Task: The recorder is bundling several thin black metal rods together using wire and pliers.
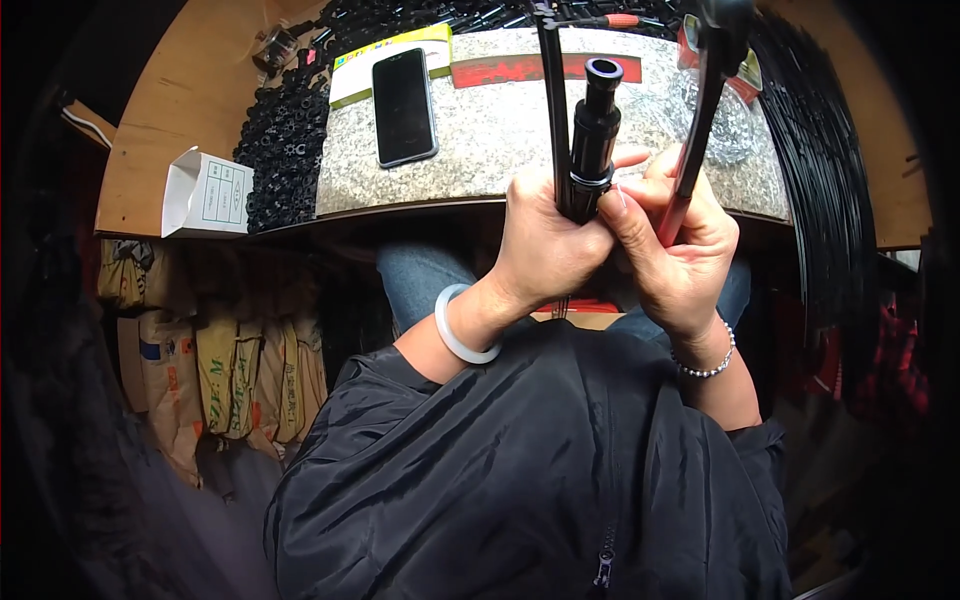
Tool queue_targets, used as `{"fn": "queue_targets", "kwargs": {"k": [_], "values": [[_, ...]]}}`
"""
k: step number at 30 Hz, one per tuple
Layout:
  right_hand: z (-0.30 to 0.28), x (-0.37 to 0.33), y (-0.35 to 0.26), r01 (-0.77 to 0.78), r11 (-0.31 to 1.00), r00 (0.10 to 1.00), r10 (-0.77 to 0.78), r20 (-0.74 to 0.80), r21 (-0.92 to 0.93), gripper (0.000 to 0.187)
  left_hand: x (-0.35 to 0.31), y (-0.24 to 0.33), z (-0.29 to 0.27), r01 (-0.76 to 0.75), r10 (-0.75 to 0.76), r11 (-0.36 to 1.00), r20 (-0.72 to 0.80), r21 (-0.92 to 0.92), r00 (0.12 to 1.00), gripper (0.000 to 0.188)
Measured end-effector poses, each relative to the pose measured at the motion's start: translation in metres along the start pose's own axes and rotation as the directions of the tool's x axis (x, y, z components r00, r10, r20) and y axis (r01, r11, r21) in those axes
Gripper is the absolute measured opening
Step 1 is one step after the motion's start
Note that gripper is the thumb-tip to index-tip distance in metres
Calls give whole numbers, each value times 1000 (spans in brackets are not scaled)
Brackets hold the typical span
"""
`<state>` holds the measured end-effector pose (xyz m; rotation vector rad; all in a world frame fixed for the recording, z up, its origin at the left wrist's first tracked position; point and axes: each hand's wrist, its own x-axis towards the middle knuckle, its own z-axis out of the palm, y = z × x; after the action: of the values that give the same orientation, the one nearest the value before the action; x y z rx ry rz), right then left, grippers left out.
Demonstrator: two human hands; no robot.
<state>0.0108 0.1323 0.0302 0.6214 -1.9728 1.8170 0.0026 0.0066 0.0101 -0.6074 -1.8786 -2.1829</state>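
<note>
My left hand (548, 240) is closed round a black stepped tube (596, 125) with an open round end and a collar. Alongside the tube stands a slim black rod (556, 90), which the same hand grips. A long tool with a red handle (674, 215) and a dark upper part lies in my right hand (682, 240); blur and angle hide its exact kind. My right thumb and index finger reach to the tube's collar and touch it. Both hands are held up in front of the table's near edge, over my lap. My palms hide the lower ends of these things.
A phone (405, 108) lies on the speckled board (480, 165), near a red strip (545, 70) and clear plastic wrap (725, 120). Small black parts (285, 150) are heaped left, beside a white box (207, 193). Long black rods (830, 170) hang over the right edge.
</note>
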Motion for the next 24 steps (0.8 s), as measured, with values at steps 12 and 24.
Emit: {"fn": "queue_targets", "kwargs": {"k": [12, 24], "values": [[-8, 2, -10, 34, 981, 999, -27, 36, -190, 41, 0, 10, 1, 35, -26, 992, -73, 118, 997, 19], [-65, -1, -18, 126, 842, 966, 16, 258, -525, 21, 13, 16, -23, 148, -119, 986, -296, 78, 948, 18]]}}
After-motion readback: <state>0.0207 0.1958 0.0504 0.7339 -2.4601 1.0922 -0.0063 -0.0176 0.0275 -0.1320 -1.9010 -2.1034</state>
